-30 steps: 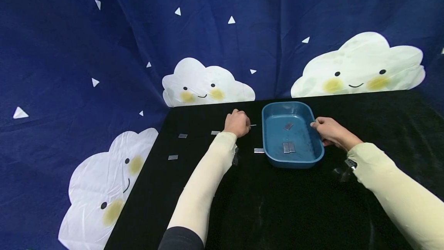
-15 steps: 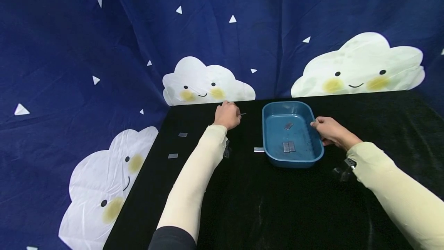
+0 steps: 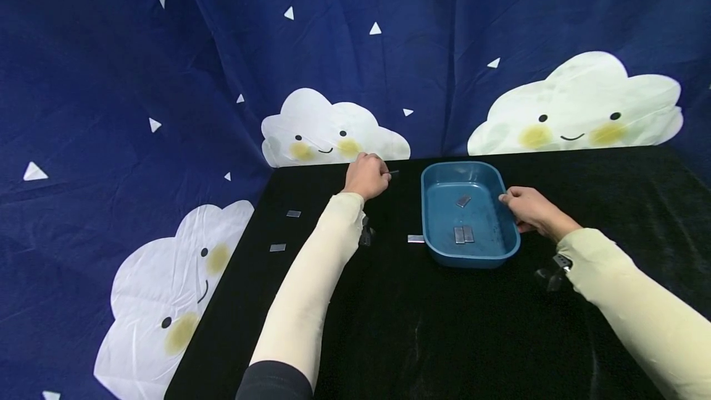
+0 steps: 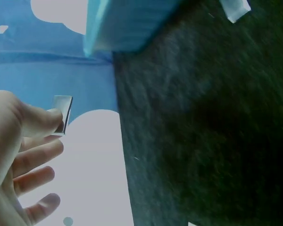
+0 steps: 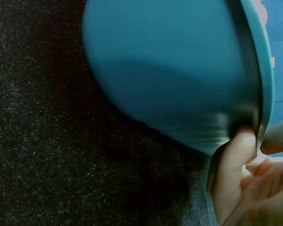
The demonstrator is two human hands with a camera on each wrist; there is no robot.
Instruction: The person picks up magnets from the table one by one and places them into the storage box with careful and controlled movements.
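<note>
In the head view my left hand [image 3: 368, 176] is near the far edge of the table, left of a blue plastic basin [image 3: 471, 258]. Between thumb and index finger it pinches a small flat silver rectangular plate [image 4: 61, 114], held by one end; the other fingers are spread loosely. My right hand [image 3: 532, 209] grips the basin's right rim, with the thumb against the outer wall [image 5: 179, 94] in the right wrist view. Several similar silver plates lie on the basin floor: one plate [image 3: 463, 200] toward the back, two side by side [image 3: 463, 235] nearer the front.
Another silver plate [image 3: 415, 239] lies on the black cloth [image 3: 444, 332] at the basin's left side. Farther left are two more plates, one [image 3: 293, 213] behind the other [image 3: 278, 247]. A blue curtain with clouds [image 3: 333, 134] stands directly behind the table.
My left hand has moved left and back toward the table's far edge, carrying the silver plate. A plate formerly visible beside that hand is no longer visible. The right hand stays on the basin.
</note>
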